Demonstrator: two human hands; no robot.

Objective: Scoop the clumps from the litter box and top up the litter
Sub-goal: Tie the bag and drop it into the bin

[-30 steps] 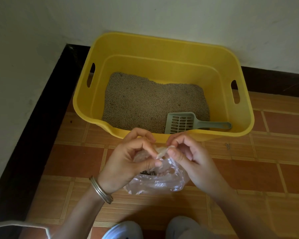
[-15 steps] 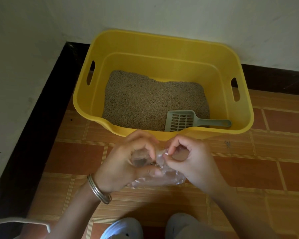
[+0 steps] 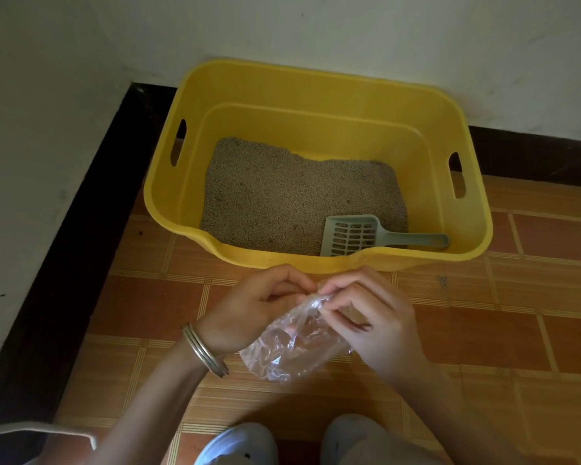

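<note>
A yellow litter box stands on the tiled floor against the wall, holding grey-brown litter. A grey-green slotted scoop lies inside near the front right, handle pointing right. Just in front of the box, both my hands hold a small clear plastic bag above the floor. My left hand and my right hand pinch the bag's top together with curled fingers. What lies in the bag is hard to make out.
White walls meet in the corner at the back left, with a dark skirting strip along the floor. My shoes show at the bottom edge. Orange floor tiles stretch to the right.
My hands have kept working the top of the bag, and the bag now hangs lower and more to the right. The box and scoop have not moved.
</note>
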